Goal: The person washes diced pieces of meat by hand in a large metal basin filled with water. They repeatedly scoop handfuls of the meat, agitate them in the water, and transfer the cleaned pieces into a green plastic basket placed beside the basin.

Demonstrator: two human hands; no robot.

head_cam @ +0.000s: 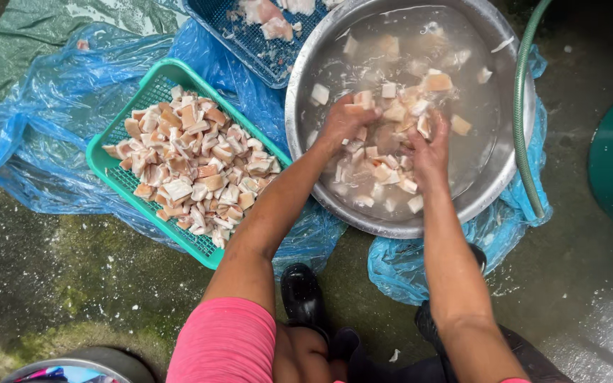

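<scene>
A big round metal basin (299,135) holds cloudy water and many pale pink meat chunks (384,184). Both my hands are in it. My left hand (345,120) is closed around a clump of chunks at the basin's middle left. My right hand (431,145) grips another clump just to the right of it. Left of the basin, a green plastic basket (152,76) is heaped with cut meat pieces (196,167).
A blue basket (250,46) with a few meat pieces sits at the top. Blue plastic sheeting (51,120) lies under the baskets and basin. A green hose (523,120) curves along the basin's right rim. Wet concrete floor, black boots (301,292) below.
</scene>
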